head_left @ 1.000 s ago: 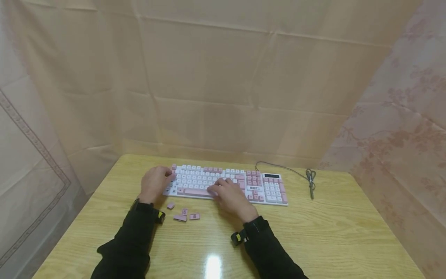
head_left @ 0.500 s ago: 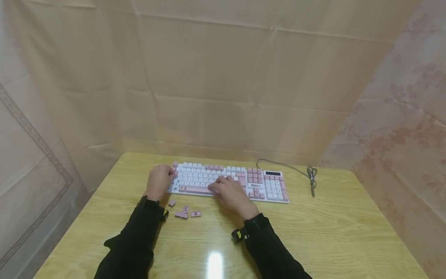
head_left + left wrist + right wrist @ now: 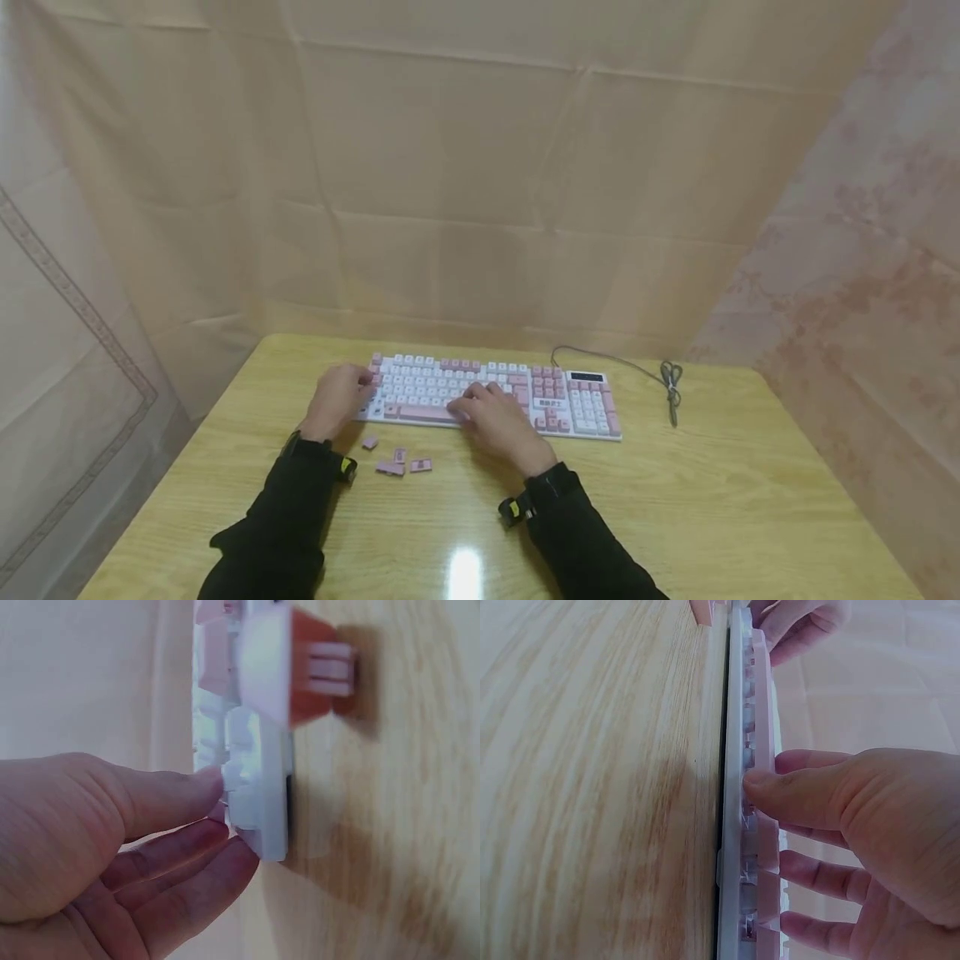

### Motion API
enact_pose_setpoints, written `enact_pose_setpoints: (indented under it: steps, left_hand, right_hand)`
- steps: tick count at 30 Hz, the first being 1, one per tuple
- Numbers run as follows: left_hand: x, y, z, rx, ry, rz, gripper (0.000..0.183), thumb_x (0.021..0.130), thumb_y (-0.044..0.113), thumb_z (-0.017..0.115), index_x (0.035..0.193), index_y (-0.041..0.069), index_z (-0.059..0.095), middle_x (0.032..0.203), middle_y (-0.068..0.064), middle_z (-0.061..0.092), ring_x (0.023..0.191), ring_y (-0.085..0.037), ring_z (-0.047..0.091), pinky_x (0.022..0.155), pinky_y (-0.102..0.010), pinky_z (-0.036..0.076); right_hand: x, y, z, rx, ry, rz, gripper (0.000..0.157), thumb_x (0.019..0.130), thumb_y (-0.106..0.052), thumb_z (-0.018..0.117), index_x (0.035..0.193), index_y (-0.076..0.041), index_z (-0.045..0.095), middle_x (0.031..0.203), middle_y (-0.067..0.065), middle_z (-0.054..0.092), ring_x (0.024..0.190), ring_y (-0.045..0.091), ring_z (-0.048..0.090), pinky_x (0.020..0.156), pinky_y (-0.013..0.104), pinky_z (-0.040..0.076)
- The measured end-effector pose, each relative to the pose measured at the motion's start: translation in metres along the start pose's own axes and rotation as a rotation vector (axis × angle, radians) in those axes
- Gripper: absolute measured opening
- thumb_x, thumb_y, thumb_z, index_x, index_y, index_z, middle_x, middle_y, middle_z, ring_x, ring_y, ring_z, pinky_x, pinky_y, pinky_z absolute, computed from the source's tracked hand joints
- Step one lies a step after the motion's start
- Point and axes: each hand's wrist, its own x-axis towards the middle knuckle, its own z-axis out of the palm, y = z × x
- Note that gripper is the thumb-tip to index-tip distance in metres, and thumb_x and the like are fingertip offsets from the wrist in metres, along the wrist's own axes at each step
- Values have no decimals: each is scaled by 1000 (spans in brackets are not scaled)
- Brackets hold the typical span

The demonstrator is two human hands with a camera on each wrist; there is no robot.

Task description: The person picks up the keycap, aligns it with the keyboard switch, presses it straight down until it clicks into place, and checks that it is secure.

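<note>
A white and pink keyboard [image 3: 420, 385] lies on the wooden table, with dark gaps among its keys near the lower left corner. My left hand [image 3: 339, 402] is at its left end. In the left wrist view, thumb and index finger pinch a small pink keycap [image 3: 217, 812] at the key rows, mostly covered by the fingertips. Another fingertip meets the keyboard's edge. My right hand [image 3: 495, 423] rests on the keyboard, its thumb against the front side of the pink space bar [image 3: 422, 413] and its other fingers spread over keys.
Several loose pink keycaps, among them a long keycap [image 3: 390, 468], lie on the table before the keyboard. One keycap [image 3: 281, 667] looms large in the left wrist view. A tied cable [image 3: 671, 392] lies at the right. A beige cloth [image 3: 465, 183] hangs behind the table.
The left hand shifts slightly at the keyboard's left end. The right hand keeps its place, and the loose keycaps stay where they were.
</note>
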Motion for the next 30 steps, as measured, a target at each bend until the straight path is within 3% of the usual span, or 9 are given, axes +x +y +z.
enact_pose_setpoints:
  steps: [3,10,13,17,24,30]
  left_hand:
    - [-5,-1,-3,9,-35,10,23,88,6,63,109,-4,67,108,-20,66,93,-28,60,77,-43,49]
    - [-19,1,-7,-10,-96,105,32,82,-1,63,113,-3,65,97,-14,67,69,-19,52,61,-35,45]
    - [-26,2,-7,15,-133,149,34,78,0,64,112,-3,66,103,-15,67,75,-21,54,69,-38,47]
    - [-35,1,-10,52,-161,213,32,75,6,70,106,-3,68,107,-17,66,97,-28,59,85,-47,47]
    - [-46,0,-27,-19,-249,259,33,85,16,67,113,0,66,112,-15,66,102,-30,60,85,-47,48]
    - [-46,7,-42,-52,-278,307,42,86,24,67,122,3,62,121,-11,63,105,-29,59,87,-45,47]
  right_hand:
    - [0,0,1,-1,5,-8,29,90,-18,62,118,-22,66,110,1,61,98,20,52,81,35,45]
    - [0,0,0,-7,3,-2,29,90,-18,62,119,-23,67,109,1,61,98,20,51,81,36,45]
    - [-1,-1,-1,-11,9,-1,29,90,-18,62,118,-23,67,109,1,61,97,21,52,80,36,45]
    - [0,-1,-1,-9,4,3,30,90,-18,62,119,-22,67,109,2,61,98,21,52,81,37,45]
    - [0,-1,2,8,5,0,28,90,-19,61,118,-22,67,110,2,61,98,21,52,81,37,46]
    - [1,1,1,-3,14,-2,28,90,-20,61,118,-22,67,109,1,61,97,21,52,82,37,45]
